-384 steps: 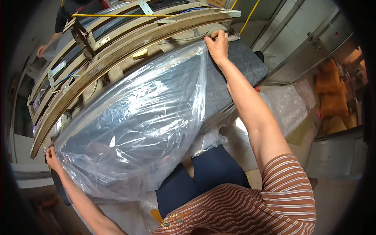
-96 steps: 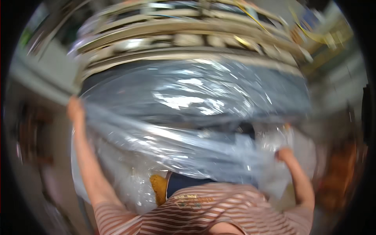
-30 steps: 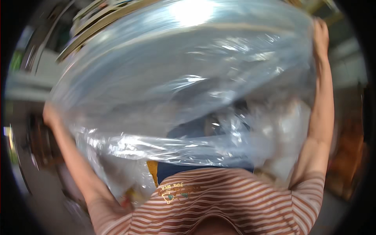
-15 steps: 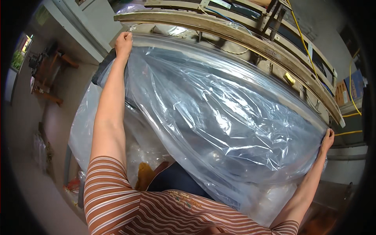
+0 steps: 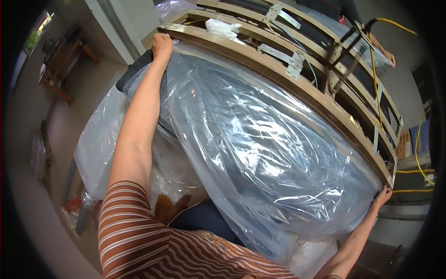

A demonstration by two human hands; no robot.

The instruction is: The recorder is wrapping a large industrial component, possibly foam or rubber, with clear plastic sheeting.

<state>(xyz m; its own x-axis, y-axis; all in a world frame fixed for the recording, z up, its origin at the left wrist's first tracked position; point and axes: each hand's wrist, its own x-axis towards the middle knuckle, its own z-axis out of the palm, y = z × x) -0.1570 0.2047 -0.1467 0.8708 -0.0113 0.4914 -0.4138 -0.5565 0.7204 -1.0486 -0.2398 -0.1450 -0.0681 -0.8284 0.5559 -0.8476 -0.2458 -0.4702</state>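
A large clear plastic sheet (image 5: 260, 139) is stretched in front of me, wrinkled and shiny, with dark padding (image 5: 135, 69) showing under it at the far left. My left hand (image 5: 162, 45) is closed on the sheet's far left corner, against the end of a long wooden frame (image 5: 283, 79). At the right, my right hand (image 5: 383, 196) pinches the sheet's other corner beside the frame's near end. Between the two hands the sheet's far edge runs along the frame's front rail. Its loose folds hang down toward my lap.
Metal brackets (image 5: 294, 65), a crumpled white plastic piece (image 5: 223, 28) and a yellow cable (image 5: 374, 79) are on the frame. Beyond it, another person's hand (image 5: 391, 59) is near clear plastic. More plastic (image 5: 100, 144) hangs at the left; a cardboard box (image 5: 405, 143) stands at right.
The sheet's far edge has come up against the wooden frame, closing the gap. In view, my left hand moved slightly right and my right hand lower. Another person's hand has appeared beyond the frame.
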